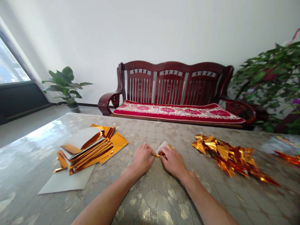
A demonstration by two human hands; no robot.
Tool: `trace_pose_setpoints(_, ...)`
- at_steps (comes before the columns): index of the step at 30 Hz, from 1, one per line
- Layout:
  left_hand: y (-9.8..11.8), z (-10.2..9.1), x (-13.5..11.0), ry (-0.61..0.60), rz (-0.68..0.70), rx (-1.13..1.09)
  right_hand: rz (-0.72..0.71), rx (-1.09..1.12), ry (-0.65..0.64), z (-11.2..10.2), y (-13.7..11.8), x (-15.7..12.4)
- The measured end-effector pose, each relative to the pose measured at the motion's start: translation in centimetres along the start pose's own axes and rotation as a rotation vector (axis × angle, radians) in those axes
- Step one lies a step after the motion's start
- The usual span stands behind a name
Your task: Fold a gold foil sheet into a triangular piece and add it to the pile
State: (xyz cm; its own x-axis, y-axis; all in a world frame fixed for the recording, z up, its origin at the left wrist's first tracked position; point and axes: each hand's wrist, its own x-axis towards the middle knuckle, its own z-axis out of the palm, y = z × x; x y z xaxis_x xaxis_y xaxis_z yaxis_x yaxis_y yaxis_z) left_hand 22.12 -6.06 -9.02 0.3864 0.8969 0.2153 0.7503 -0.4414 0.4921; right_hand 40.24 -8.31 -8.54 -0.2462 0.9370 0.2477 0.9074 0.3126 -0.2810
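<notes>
Black panelling (21,97) fills the far left, with one window (11,68) above it, and just to their right I see one potted plant (67,82) on the floor by the pale wall. In front of me stretches one table (150,203), its top patterned with flowers and a grid. On its left part lies one pale sheet (67,181), partly under one stack of gold paper (91,153); the stack is splayed and too tightly layered for me to count its leaves, though one at the top curls back on itself.

Near the middle are two bare hands, close together, palms down. The left hand (144,157) pinches one edge of a small piece of paper (161,146), grey on one face and gold where it is turned over. The right hand (172,159) grasps the same piece from its other side, fingers bent, so the paper sits between the two.

Behind them stands one dark red wooden bench (173,82) with three slatted back panels and one flowered red cover (175,110) on its seat. Farther right, one heap of folded gold pieces (225,153) overlaps too much to number. Beyond it are one leafy plant (269,78), one clear bag (273,145), and orange foil (288,158) at the table's right side.
</notes>
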Motion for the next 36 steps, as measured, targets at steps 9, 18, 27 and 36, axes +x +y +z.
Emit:
trace_pose_setpoints(9,0.5,0.1,0.5,-0.031,-0.079,0.0,-0.076,0.019,-0.018,-0.1,0.1,0.1)
trace_pose_setpoints(18,-0.1,-0.5,-0.3,-0.041,-0.022,-0.026,-0.051,0.008,-0.014,0.0,0.0,0.1)
trace_pose_setpoints(27,1.0,-0.2,-0.6,-0.014,0.002,0.138,0.139,-0.079,0.032,0.4,0.4,0.7)
trace_pose_setpoints(36,0.9,-0.1,-0.7,-0.013,0.019,0.175,0.079,-0.091,0.017,0.4,0.8,1.1)
